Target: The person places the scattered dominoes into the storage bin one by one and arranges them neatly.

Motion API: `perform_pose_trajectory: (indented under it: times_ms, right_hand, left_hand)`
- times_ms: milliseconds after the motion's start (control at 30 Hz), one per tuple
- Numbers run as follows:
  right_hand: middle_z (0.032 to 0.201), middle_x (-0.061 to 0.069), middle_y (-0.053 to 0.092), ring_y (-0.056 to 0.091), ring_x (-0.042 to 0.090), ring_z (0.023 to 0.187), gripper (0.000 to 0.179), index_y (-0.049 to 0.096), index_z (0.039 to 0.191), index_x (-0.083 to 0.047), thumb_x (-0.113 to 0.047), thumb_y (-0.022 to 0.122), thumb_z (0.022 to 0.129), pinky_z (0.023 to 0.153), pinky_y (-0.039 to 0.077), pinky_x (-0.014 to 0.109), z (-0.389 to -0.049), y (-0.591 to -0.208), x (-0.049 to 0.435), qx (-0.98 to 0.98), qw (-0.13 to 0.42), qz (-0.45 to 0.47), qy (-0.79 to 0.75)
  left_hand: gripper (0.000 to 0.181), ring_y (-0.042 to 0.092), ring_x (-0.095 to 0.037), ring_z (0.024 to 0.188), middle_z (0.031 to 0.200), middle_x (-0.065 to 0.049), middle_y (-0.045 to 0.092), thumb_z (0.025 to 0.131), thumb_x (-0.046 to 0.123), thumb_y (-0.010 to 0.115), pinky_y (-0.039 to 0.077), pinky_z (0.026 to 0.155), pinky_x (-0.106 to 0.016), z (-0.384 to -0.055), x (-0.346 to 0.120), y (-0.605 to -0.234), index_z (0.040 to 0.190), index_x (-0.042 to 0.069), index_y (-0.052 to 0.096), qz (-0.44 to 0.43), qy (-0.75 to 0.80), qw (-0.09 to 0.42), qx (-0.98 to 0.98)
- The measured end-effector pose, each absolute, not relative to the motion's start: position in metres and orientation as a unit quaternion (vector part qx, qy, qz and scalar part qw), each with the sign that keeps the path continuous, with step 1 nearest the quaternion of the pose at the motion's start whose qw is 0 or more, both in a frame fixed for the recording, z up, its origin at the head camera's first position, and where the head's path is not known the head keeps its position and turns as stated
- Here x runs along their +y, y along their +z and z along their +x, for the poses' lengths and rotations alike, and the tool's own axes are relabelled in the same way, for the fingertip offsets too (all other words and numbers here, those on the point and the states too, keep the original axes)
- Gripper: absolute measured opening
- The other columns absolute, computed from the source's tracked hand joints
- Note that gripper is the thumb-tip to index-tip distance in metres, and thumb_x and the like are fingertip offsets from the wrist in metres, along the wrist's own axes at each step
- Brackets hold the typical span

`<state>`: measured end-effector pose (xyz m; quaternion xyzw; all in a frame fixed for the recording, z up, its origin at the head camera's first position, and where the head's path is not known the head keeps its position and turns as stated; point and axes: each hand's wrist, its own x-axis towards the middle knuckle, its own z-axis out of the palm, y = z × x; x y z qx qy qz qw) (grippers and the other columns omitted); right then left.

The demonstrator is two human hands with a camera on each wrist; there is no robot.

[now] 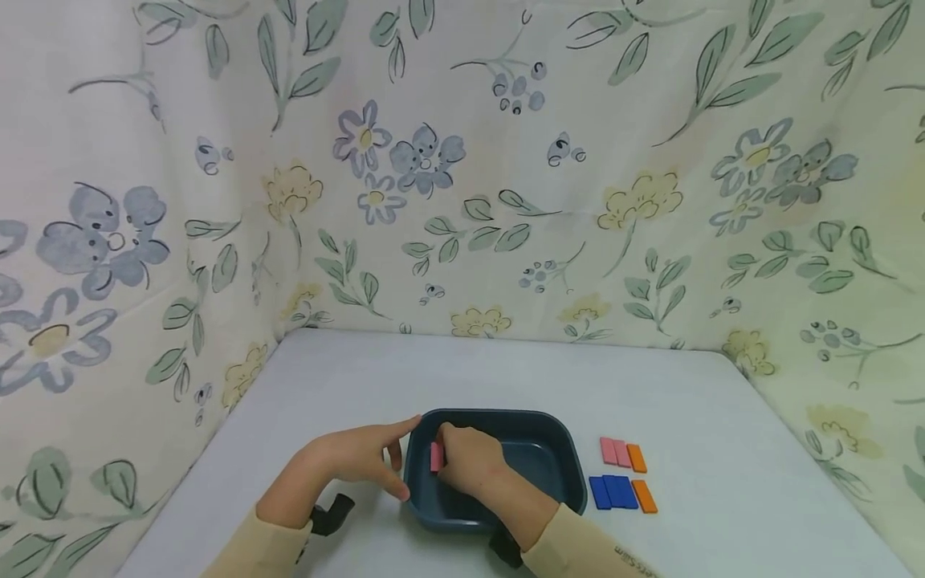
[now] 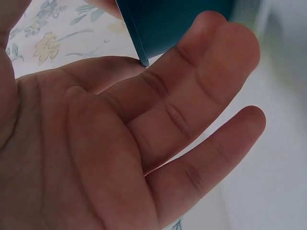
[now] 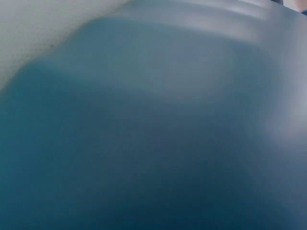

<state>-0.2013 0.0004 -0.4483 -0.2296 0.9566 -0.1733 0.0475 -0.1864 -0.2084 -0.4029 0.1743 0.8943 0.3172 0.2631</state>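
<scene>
A dark blue rectangular tub [image 1: 499, 527] stands on the white table. My right hand [image 1: 473, 461] reaches down into its left part, fingers curled at a small pink block [image 1: 437, 457] and pinching it. The fingertips are partly hidden behind the hand. Outside the tub's left side is my left hand [image 1: 364, 457], index fingertip and thumb at the rim, the other fingers loosely extended. In the left wrist view its fingers [image 2: 192, 86] lie beside the tub's wall [image 2: 163, 28]. The right wrist view is filled by the tub's blurred blue surface [image 3: 153, 134].
Right of the tub, two pink blocks [image 1: 615, 451] and an orange block [image 1: 637, 458] form a row. Below them lie blue blocks [image 1: 614, 492] and another orange block [image 1: 645, 496]. A floral curtain [image 1: 462, 201] hangs behind the table [image 1: 499, 365].
</scene>
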Motion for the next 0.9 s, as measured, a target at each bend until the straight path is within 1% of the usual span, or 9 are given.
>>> perform_pose_trajectory:
  times_ms: [200,400,500,600,733,767,833,900]
  right_hand:
    - [0.074,-0.003,0.062,0.052,0.011,0.060,0.036,0.064,0.111,-0.009,-0.018,0.081,0.080,0.056,0.047,0.032,-0.201,-0.449,0.000,0.959,0.045,-0.228,-0.162]
    - [0.075,-0.004,0.064,0.054,0.010,0.063,0.034,0.066,0.112,-0.010,-0.019,0.079,0.082,0.058,0.049,0.034,-0.199,-0.447,0.003,0.959,0.043,-0.231,-0.158]
    - [0.080,-0.003,0.067,0.055,0.010,0.065,0.036,0.067,0.114,-0.011,-0.022,0.079,0.083,0.059,0.050,0.034,-0.199,-0.447,0.005,0.958,0.039,-0.233,-0.163]
    - [0.086,-0.001,0.070,0.056,0.011,0.067,0.039,0.067,0.119,-0.014,-0.026,0.078,0.085,0.060,0.050,0.035,-0.198,-0.444,0.008,0.955,0.047,-0.228,-0.183]
    - [0.101,0.001,0.073,0.064,0.013,0.080,0.043,0.065,0.126,-0.017,-0.034,0.075,0.087,0.067,0.053,0.039,-0.191,-0.433,0.023,0.950,0.066,-0.220,-0.210]
    - [0.102,0.001,0.073,0.065,0.013,0.081,0.044,0.065,0.127,-0.017,-0.035,0.074,0.087,0.068,0.053,0.039,-0.189,-0.429,0.029,0.948,0.068,-0.222,-0.216]
    - [0.096,-0.002,0.072,0.065,0.012,0.080,0.044,0.065,0.127,-0.016,-0.035,0.074,0.088,0.067,0.053,0.038,-0.185,-0.422,0.043,0.944,0.071,-0.226,-0.232]
    - [0.082,-0.006,0.068,0.060,0.009,0.069,0.043,0.066,0.127,-0.015,-0.035,0.074,0.089,0.061,0.049,0.035,-0.182,-0.417,0.058,0.939,0.069,-0.229,-0.249]
  left_hand:
    - [0.108,0.054,-0.022,0.080,0.091,-0.002,0.061,0.075,0.028,0.091,0.041,0.070,-0.040,-0.187,-0.208,-0.401,0.160,0.016,0.025,0.172,0.328,0.266,0.890]
    - [0.107,0.054,-0.021,0.079,0.091,-0.002,0.061,0.075,0.028,0.090,0.041,0.069,-0.039,-0.188,-0.207,-0.404,0.160,0.015,0.026,0.176,0.332,0.268,0.887]
    - [0.106,0.055,-0.021,0.079,0.091,-0.002,0.061,0.075,0.028,0.090,0.041,0.069,-0.039,-0.187,-0.207,-0.403,0.159,0.014,0.027,0.172,0.331,0.268,0.888]
    - [0.107,0.055,-0.022,0.079,0.090,-0.002,0.061,0.075,0.028,0.091,0.041,0.070,-0.040,-0.186,-0.207,-0.402,0.159,0.014,0.027,0.168,0.327,0.266,0.891]
    - [0.106,0.055,-0.021,0.081,0.089,-0.002,0.061,0.074,0.029,0.091,0.041,0.070,-0.041,-0.185,-0.207,-0.403,0.159,0.015,0.028,0.160,0.329,0.269,0.891]
    - [0.106,0.055,-0.021,0.081,0.089,-0.002,0.061,0.074,0.029,0.091,0.041,0.070,-0.041,-0.185,-0.206,-0.403,0.159,0.015,0.028,0.160,0.328,0.269,0.891]
    - [0.105,0.055,-0.021,0.081,0.089,-0.002,0.061,0.074,0.029,0.091,0.041,0.070,-0.040,-0.184,-0.206,-0.403,0.159,0.015,0.029,0.160,0.329,0.270,0.891]
    - [0.106,0.055,-0.021,0.080,0.088,-0.002,0.061,0.074,0.029,0.091,0.042,0.069,-0.040,-0.185,-0.206,-0.403,0.159,0.014,0.029,0.161,0.327,0.267,0.892]
